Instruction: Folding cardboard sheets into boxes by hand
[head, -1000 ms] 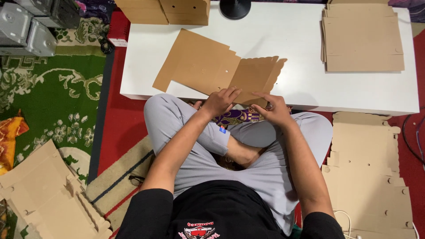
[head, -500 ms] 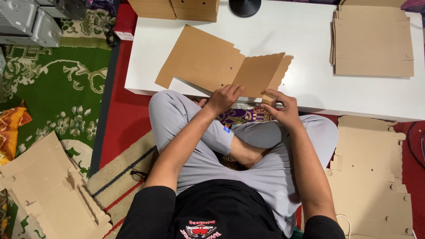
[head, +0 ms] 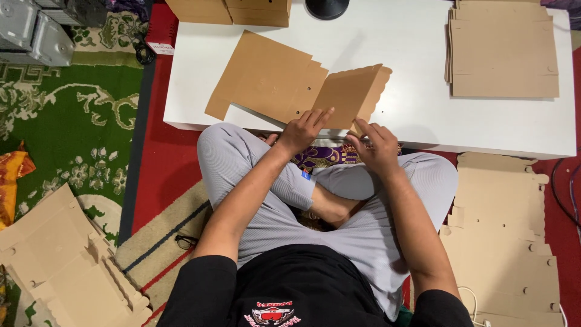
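Note:
A flat brown cardboard box blank lies on the low white table, one scalloped flap folded upward near the front edge. My left hand presses on the blank's near edge beside that flap. My right hand pinches the lower corner of the scalloped flap. I sit cross-legged in grey trousers, my knees under the table's edge.
A stack of flat cardboard blanks lies at the table's far right. Folded boxes and a black round base stand at the back. More blanks lie on the floor at left, and a further pile of cardboard blanks at right. Grey metal cases sit top left.
The scalloped flap stands more upright than a second ago. Both hands have shifted slightly along the blank's near edge; the view has drifted a little.

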